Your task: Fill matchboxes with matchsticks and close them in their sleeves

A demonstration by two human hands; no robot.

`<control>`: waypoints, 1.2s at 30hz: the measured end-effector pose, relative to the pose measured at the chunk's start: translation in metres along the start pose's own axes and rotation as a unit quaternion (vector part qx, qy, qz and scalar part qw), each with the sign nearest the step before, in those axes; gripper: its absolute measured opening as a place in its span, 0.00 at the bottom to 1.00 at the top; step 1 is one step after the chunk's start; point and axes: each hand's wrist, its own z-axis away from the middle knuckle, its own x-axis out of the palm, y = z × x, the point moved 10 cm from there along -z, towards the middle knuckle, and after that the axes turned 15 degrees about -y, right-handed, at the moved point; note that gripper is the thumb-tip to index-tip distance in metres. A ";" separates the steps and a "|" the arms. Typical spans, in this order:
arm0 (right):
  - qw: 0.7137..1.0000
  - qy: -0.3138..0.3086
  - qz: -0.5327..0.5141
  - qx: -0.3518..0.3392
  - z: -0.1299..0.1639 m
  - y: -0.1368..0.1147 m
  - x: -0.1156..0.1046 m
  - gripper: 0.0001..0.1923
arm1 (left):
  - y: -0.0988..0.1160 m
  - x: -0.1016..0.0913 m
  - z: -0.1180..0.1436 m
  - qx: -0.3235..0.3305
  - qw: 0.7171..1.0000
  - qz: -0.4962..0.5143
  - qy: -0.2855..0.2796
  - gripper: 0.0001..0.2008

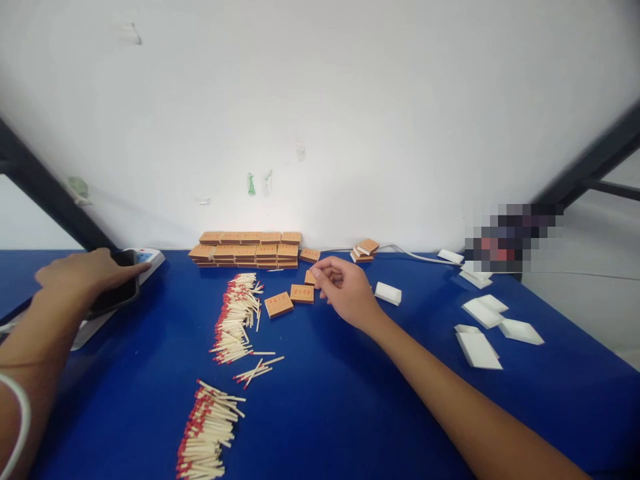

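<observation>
Blue surface [350,400] | R hand [345,288] fingers pinched on orange matchbox [310,277], just behind 2 loose boxes [290,299] | L hand [87,272] flat, fingers spread over dark phone [117,293] by power strip [150,257] | matchbox stack [247,249] at wall | matchstick piles [235,320] between hands | white trays [483,333] far R

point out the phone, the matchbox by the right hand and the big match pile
phone [116,293], head view, dark edge below the left hand
matchbox [310,277], head view, orange top at the right fingertips
match pile [235,320], head view, middle of the sticks
</observation>
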 end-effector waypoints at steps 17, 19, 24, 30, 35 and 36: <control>0.965 0.049 0.257 -0.029 0.003 -0.017 -0.021 0.09 | 0.220 0.034 0.173 0.514 0.845 0.112 0.097 0.19; 0.959 0.040 0.278 -0.035 0.004 -0.019 -0.017 0.09 | 0.230 0.044 0.185 0.560 0.816 0.107 0.089 0.15; 0.950 -0.016 0.307 -0.058 0.006 -0.023 0.006 0.11 | 0.215 0.054 0.177 0.562 0.799 0.037 0.213 0.13; 0.943 -0.057 0.322 -0.063 0.008 -0.020 0.023 0.11 | 0.187 0.043 0.152 0.481 0.828 -0.014 0.287 0.14; 0.942 -0.065 0.323 -0.068 0.009 -0.020 0.029 0.10 | 0.188 0.048 0.153 0.482 0.836 0.013 0.261 0.14; 0.941 -0.068 0.323 -0.070 0.009 -0.019 0.030 0.10 | 0.190 0.052 0.155 0.494 0.833 0.021 0.250 0.13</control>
